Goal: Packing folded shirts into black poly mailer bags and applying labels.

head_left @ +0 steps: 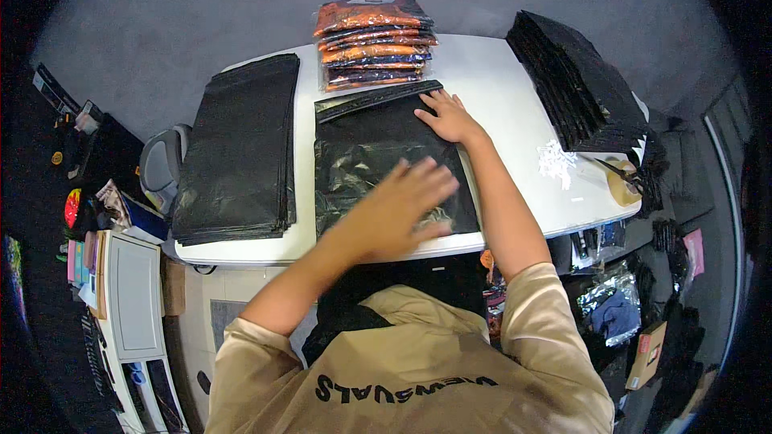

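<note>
A flat black plastic bag (pixel 366 157) lies on the white table straight in front of me. Its upper part looks matt, the lower part glossy and creased, and a folded strip (pixel 378 102) runs slantwise along its far edge. My right hand (pixel 450 116) rests on the bag's far right corner, fingers stretched out and nothing held. Over the near part of the bag, my left hand (pixel 398 209) is smeared by motion, its fingers spread. Whether its palm touches the plastic I cannot tell. What is inside the bag, if anything, is hidden.
Left of the bag lies a stack of flat black sheets or bags (pixel 237 145). Clear-wrapped orange and dark folded packets (pixel 374 40) are piled behind it. At the right stand a thick black stack (pixel 575 80), small white pieces (pixel 556 162), scissors (pixel 619 169) and a tape roll (pixel 625 186).
</note>
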`<state>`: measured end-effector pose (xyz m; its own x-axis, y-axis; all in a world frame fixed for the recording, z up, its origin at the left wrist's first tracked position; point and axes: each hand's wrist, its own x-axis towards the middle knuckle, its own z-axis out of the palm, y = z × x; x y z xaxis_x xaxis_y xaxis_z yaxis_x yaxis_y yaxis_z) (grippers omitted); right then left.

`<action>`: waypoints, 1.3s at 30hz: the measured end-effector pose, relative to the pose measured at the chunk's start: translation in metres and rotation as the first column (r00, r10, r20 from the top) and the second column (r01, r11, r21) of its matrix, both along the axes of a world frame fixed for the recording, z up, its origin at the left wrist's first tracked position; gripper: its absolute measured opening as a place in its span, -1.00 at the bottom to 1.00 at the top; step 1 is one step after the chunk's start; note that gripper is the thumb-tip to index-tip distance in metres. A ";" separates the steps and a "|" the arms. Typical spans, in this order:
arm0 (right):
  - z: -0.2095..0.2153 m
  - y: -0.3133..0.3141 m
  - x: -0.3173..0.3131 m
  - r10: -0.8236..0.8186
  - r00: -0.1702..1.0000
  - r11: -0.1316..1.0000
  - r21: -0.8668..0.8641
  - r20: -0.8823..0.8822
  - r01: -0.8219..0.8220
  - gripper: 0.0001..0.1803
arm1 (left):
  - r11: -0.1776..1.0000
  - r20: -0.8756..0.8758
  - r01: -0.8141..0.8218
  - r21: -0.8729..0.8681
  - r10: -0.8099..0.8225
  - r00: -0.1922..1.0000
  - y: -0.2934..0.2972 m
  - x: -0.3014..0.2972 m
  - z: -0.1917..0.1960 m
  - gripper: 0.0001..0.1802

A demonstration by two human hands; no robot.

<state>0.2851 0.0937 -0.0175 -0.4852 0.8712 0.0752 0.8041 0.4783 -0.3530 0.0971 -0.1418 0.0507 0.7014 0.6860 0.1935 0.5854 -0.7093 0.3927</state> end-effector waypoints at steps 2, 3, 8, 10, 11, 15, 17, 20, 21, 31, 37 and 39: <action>0.000 -0.004 0.007 -0.031 0.999 0.999 0.018 -0.042 0.031 -0.18 | 0.995 -0.029 -0.102 0.015 0.102 0.994 0.026 -0.015 -0.007 -0.11; 0.003 -0.013 0.003 -0.028 0.999 0.999 0.019 -0.045 0.029 -0.18 | 0.978 -0.085 -0.208 0.016 0.209 0.974 0.034 -0.024 -0.011 -0.10; 0.015 -0.094 -0.035 0.026 1.000 0.985 0.171 -0.009 -0.024 -0.34 | 0.905 -0.206 -0.407 0.122 0.424 0.882 0.029 -0.035 -0.028 0.06; 0.010 -0.122 -0.036 0.066 0.997 0.986 0.157 -0.050 -0.057 -0.31 | 0.898 -0.206 -0.406 0.168 0.435 0.877 0.027 -0.030 -0.034 0.10; 0.010 -0.125 -0.037 0.070 0.996 0.986 0.154 -0.047 -0.063 -0.31 | 0.888 -0.208 -0.407 0.215 0.449 0.869 0.026 -0.029 -0.037 0.15; 0.008 -0.128 -0.031 0.001 1.000 0.980 0.197 0.016 -0.004 -0.20 | 0.879 -0.240 -0.439 0.189 0.474 0.847 0.029 -0.022 -0.030 0.21; 0.015 -0.128 -0.035 -0.016 0.998 0.990 0.138 0.053 0.009 -0.15 | 0.865 -0.198 -0.460 0.199 0.496 0.846 0.031 -0.028 -0.042 0.23; 0.021 -0.133 -0.037 -0.048 0.995 0.993 0.113 0.086 0.038 -0.10 | 0.834 -0.148 -0.518 0.190 0.546 0.825 0.032 -0.036 -0.049 0.12; 0.020 -0.134 -0.035 -0.052 0.995 0.992 0.115 0.085 0.042 -0.10 | 0.836 -0.148 -0.514 0.192 0.543 0.827 0.031 -0.036 -0.048 0.12; 0.031 -0.134 -0.031 -0.083 0.978 0.996 0.030 0.192 0.078 -0.01 | 0.802 -0.167 -0.593 0.074 0.597 0.785 0.028 -0.059 -0.043 0.07; 0.019 -0.140 -0.006 -0.109 0.988 0.992 0.069 0.110 0.102 -0.02 | 0.765 -0.187 -0.621 0.167 0.644 0.742 0.024 -0.080 -0.042 0.04; 0.014 -0.144 0.003 -0.113 0.991 0.992 0.063 0.076 0.108 -0.02 | 0.756 -0.248 -0.622 0.203 0.655 0.714 0.014 -0.079 -0.036 -0.01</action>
<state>0.2883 -0.0502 -0.0035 -0.3928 0.9149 0.0927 0.8775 0.4031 -0.2597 0.0179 -0.1280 0.0151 0.1361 0.9795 0.1487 0.9853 -0.1495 0.0823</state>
